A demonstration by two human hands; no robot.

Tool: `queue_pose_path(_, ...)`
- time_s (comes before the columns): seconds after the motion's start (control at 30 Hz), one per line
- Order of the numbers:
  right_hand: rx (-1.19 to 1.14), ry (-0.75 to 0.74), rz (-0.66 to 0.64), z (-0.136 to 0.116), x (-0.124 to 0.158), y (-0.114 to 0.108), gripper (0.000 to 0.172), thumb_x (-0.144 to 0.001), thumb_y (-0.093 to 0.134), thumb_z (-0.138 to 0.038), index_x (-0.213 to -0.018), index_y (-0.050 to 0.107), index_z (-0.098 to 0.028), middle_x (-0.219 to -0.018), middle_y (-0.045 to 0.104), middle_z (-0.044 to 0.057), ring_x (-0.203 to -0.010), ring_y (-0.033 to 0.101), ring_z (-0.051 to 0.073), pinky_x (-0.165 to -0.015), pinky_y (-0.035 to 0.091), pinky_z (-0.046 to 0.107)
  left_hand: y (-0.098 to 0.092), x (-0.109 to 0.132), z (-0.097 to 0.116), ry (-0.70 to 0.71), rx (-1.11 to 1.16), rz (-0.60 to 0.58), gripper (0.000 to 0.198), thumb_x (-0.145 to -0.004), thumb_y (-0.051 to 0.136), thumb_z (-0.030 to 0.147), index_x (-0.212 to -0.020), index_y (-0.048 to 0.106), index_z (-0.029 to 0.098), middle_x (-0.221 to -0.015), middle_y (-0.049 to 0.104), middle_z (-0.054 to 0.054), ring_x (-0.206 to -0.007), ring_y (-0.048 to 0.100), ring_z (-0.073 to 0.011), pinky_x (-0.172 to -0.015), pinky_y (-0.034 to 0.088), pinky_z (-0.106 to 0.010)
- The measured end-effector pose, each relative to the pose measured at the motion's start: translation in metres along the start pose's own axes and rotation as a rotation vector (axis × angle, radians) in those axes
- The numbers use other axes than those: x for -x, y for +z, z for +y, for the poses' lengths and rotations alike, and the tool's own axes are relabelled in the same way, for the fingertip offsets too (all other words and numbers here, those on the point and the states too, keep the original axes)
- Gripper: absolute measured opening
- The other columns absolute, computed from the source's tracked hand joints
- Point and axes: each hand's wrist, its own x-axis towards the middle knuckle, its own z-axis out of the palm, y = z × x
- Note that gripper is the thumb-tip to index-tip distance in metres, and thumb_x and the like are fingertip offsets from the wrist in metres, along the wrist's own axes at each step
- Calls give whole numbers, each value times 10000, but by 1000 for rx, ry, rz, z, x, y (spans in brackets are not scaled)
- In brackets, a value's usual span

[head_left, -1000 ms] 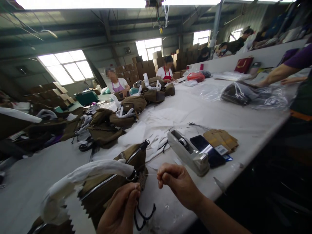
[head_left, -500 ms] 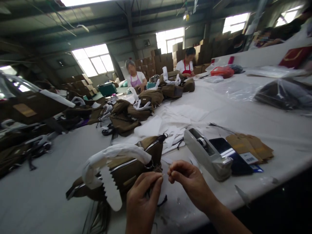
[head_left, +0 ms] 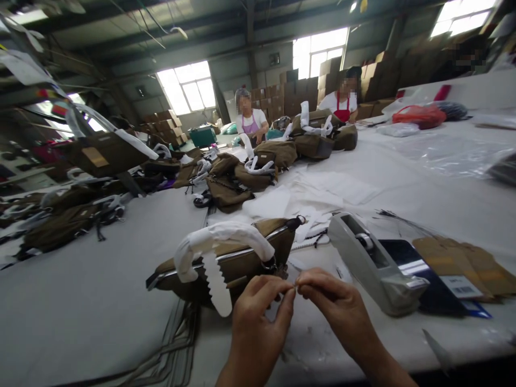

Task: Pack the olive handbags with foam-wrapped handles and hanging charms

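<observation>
Closing their earlier gap, the left hand (head_left: 260, 320) and right hand (head_left: 343, 307) are meeting, fingertips pinching, on what being too small to tell; the bag (head_left: 237, 267) is lying at ten o'clock from them.

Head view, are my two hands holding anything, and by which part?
Can't tell: your left hand and right hand pinch close together beside the bag, but anything between the fingers is too small to make out.
</observation>
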Motion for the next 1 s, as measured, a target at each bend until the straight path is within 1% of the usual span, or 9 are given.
queue_pose_path(0.13, 74, -88, -8, 4, 2, -1, 112, -903, 706, -206, -925, 756, -304, -916, 733, -31, -886, 685, 125, -824, 536, 165, 0, 0, 0, 1, -4, 10, 132, -905, 631, 131, -924, 695, 245, -880, 686, 20, -816, 630, -131, -743, 489, -254)
queue_pose_path(0.3, 114, -97, 23, 4, 1, -1, 122, -897, 711, -190, -929, 748, -301, -913, 733, -35, -867, 687, 119, -785, 539, 153, -2, 1, 0, -5, -27, -7, 113, -921, 613, 152, -905, 680, 242, -872, 679, 21, -792, 610, -133, -717, 468, -263)
queue_pose_path(0.4, 138, -119, 8, 2, 0, -1, 112, -902, 703, -190, -929, 749, -288, -903, 734, -27, -860, 695, 124, -782, 544, 159, -2, 1, 0, -6, -28, -18, 113, -922, 612, 153, -901, 677, 242, -860, 674, 23, -785, 606, -136, -714, 463, -268)
queue_pose_path(0.6, 249, -205, 2, 0, 1, 0, 134, -905, 697, -160, -940, 745, -280, -901, 733, -25, -855, 702, 114, -800, 543, 155, -1, 2, -1, 14, -56, -10, 117, -911, 619, 126, -897, 669, 231, -866, 674, 14, -821, 612, -150, -740, 462, -283)
queue_pose_path(0.77, 339, -286, -21, -1, 2, 1, 149, -911, 679, -125, -945, 737, -258, -870, 724, -19, -815, 701, 104, -759, 546, 151, 3, 5, -2, 29, -57, 20, 120, -914, 600, 107, -878, 648, 211, -850, 660, -2, -809, 608, -158, -740, 471, -289)
queue_pose_path(0.87, 364, -289, -17, 0, 4, 2, 151, -912, 674, -128, -933, 738, -263, -849, 720, -16, -797, 701, 115, -736, 556, 170, 7, 6, -4, 38, -42, 49, 128, -915, 589, 99, -876, 653, 203, -831, 652, -9, -779, 608, -152, -708, 483, -272)
queue_pose_path(0.93, 360, -280, -20, 3, 5, 2, 150, -917, 673, -147, -943, 743, -278, -861, 727, -15, -811, 707, 125, -746, 563, 184, 8, 7, -5, 39, -48, 60, 134, -920, 587, 101, -873, 659, 203, -827, 654, -10, -783, 622, -150, -711, 501, -258)
queue_pose_path(1.0, 324, -234, -5, 8, 6, 3, 153, -933, 663, -188, -1004, 741, -299, -939, 738, -7, -857, 714, 140, -777, 573, 203, 8, 11, -7, 33, -64, 72, 124, -931, 597, 124, -940, 675, 220, -899, 672, -16, -842, 651, -149, -746, 530, -242)
